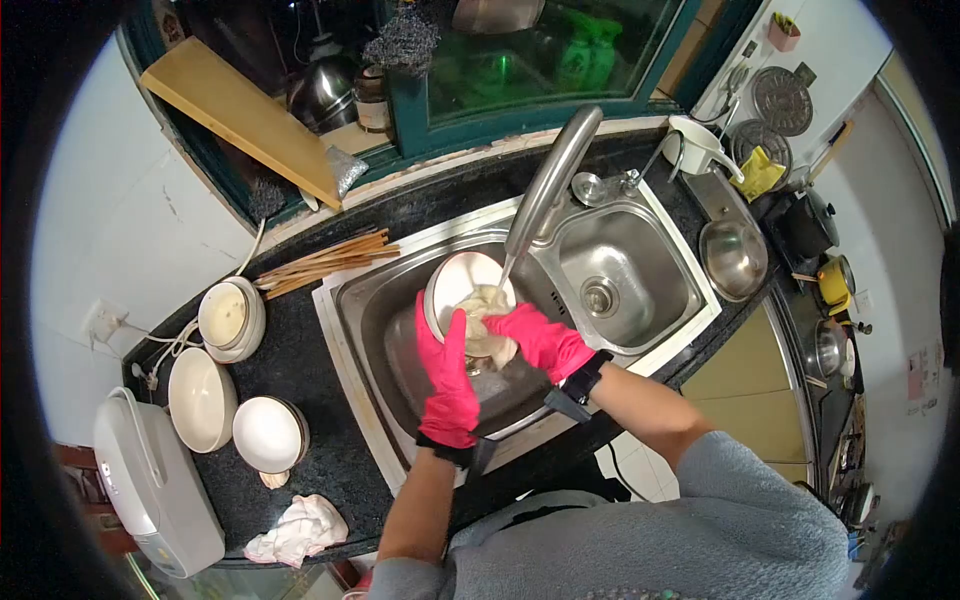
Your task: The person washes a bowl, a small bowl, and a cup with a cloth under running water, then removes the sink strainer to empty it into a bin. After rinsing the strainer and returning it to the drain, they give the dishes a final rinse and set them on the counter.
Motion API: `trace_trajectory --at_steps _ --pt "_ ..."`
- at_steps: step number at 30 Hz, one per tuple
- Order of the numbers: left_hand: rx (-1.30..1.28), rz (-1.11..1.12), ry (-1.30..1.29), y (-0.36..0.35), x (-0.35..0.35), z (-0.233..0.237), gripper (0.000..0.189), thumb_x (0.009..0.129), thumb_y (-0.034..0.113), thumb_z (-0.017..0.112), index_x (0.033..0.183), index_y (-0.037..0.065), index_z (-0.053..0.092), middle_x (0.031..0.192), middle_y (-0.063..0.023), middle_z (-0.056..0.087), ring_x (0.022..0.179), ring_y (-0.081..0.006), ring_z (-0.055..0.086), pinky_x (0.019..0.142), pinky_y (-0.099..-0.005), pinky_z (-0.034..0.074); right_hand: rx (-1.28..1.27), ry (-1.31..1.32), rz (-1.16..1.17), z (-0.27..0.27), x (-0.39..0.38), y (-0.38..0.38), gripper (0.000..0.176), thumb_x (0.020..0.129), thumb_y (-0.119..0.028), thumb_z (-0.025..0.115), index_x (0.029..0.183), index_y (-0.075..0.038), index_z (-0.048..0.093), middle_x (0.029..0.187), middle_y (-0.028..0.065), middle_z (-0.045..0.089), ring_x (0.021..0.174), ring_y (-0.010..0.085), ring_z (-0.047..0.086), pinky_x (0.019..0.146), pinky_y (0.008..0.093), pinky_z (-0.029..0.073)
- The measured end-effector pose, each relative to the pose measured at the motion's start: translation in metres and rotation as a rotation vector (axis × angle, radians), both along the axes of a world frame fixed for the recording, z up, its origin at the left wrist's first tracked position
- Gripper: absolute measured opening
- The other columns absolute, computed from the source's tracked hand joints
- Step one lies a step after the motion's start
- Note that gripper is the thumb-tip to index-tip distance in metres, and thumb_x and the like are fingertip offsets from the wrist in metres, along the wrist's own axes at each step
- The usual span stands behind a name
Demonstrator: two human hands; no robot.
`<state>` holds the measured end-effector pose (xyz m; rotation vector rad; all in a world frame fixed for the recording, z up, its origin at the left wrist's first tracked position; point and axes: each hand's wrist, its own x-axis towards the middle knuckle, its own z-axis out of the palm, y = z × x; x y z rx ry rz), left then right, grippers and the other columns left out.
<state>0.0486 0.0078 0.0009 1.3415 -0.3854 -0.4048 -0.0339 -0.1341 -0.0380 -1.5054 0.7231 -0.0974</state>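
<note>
Both my hands wear pink rubber gloves above the left sink basin (pixel 385 350). My left hand (pixel 445 365) is closed on the near-left side of a white bowl (pixel 466 272), which is tilted with its inside partly showing. My right hand (pixel 540 342) grips a wet, off-white cloth (pixel 480 308) against the bowl's inside and near rim; part of the cloth hangs below the fingers. The metal faucet (pixel 553 185) reaches over the bowl, and a thin stream of water seems to fall from its tip. The fingertips of my right hand are partly hidden by the cloth.
Left of the sink are chopsticks (pixel 325 262), stacked bowls (pixel 228 318), a large bowl (pixel 202 400), a smaller white bowl (pixel 270 434), a crumpled cloth (pixel 300 530) and a rice cooker (pixel 160 480). The second basin (pixel 630 270) and a metal bowl (pixel 733 260) lie to the right.
</note>
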Motion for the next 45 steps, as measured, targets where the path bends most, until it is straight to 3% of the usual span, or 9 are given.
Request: trace_trajectory --at_steps 3,5,7,11,15,28,32,38,45 --pt "-0.144 0.092 0.163 0.001 0.001 -0.003 0.053 0.096 0.018 0.057 0.143 0.0 0.039 0.14 -0.0129 0.047 0.127 -0.0226 0.045 0.108 -0.0336 0.034 0.38 -0.194 0.134 0.024 -0.013 0.018 0.046 0.083 -0.035 0.072 0.112 0.0 0.066 0.096 0.015 0.07 0.086 0.0181 0.066 0.072 0.0306 0.051" --pt "-0.142 0.057 0.163 0.009 0.004 0.005 0.052 0.096 0.017 0.057 0.142 0.001 0.041 0.14 -0.0123 0.047 0.127 -0.0223 0.046 0.108 -0.0335 0.035 0.217 -0.132 0.261 0.016 -0.014 0.0 0.058 0.082 -0.037 0.072 0.124 0.0 0.059 0.106 0.016 0.068 0.094 0.0217 0.065 0.078 0.0316 0.051" --pt "-0.135 0.019 0.161 0.019 0.012 0.004 0.05 0.096 0.016 0.057 0.142 0.001 0.042 0.14 -0.0117 0.048 0.127 -0.0219 0.046 0.107 -0.0335 0.035 -0.508 0.14 0.135 0.019 -0.013 -0.014 0.053 0.081 -0.026 0.076 0.123 0.001 0.059 0.111 0.0097 0.067 0.098 0.016 0.063 0.087 0.0305 0.05" --pt "-0.05 -0.018 0.145 0.023 0.029 -0.022 0.047 0.096 0.017 0.059 0.139 0.003 0.048 0.136 -0.0111 0.052 0.123 -0.0201 0.049 0.105 -0.0331 0.037 -0.509 0.209 0.192 0.046 -0.014 -0.028 0.05 0.08 -0.027 0.076 0.119 -0.001 0.062 0.108 0.0097 0.068 0.096 0.0167 0.064 0.083 0.0317 0.051" --pt "0.005 -0.079 0.147 0.019 0.029 -0.027 0.044 0.095 0.016 0.061 0.136 0.005 0.051 0.133 -0.0097 0.055 0.121 -0.0188 0.05 0.105 -0.0318 0.038 0.114 -0.179 0.148 0.062 -0.01 0.008 0.052 0.084 -0.033 0.071 0.121 0.002 0.058 0.111 0.0189 0.066 0.1 0.0263 0.064 0.084 0.034 0.05" --pt "0.132 -0.249 -0.058 0.014 0.033 -0.006 0.042 0.091 0.012 0.064 0.132 0.005 0.056 0.127 -0.0091 0.06 0.117 -0.016 0.054 0.1 -0.0305 0.041 -1.528 -0.317 0.441 -0.019 -0.019 0.014 0.037 0.083 -0.015 0.056 0.12 -0.012 0.055 0.131 0.0093 0.053 0.125 0.0283 0.05 0.11 0.0474 0.037" --pt "0.04 -0.209 0.057 0.005 0.025 0.0 0.041 0.091 0.013 0.065 0.13 0.003 0.057 0.125 -0.0092 0.06 0.116 -0.018 0.054 0.1 -0.0318 0.042 -1.529 -0.078 0.367 -0.017 -0.022 0.045 0.04 0.08 -0.008 0.057 0.12 -0.008 0.057 0.129 0.011 0.056 0.123 0.0287 0.052 0.109 0.0434 0.038" --pt "0.067 -0.027 -0.083 0.003 0.004 -0.002 0.042 0.092 0.013 0.061 0.132 0.002 0.054 0.12 -0.0099 0.061 0.113 -0.0223 0.056 0.099 -0.0338 0.042 -0.121 -0.322 0.365 0.024 -0.012 0.058 0.041 0.09 -0.006 0.056 0.132 -0.007 0.056 0.127 0.014 0.061 0.122 0.0305 0.055 0.106 0.0345 0.039" --pt "0.037 -0.14 0.121 0.01 0.018 -0.015 0.043 0.094 0.014 0.061 0.134 0.002 0.051 0.121 -0.0089 0.06 0.11 -0.0179 0.057 0.097 -0.0308 0.043 -0.968 -0.415 0.567 -0.011 -0.037 0.032 0.045 0.083 -0.01 0.058 0.128 -0.01 0.058 0.129 0.0141 0.059 0.123 0.0316 0.053 0.108 0.0396 0.039"
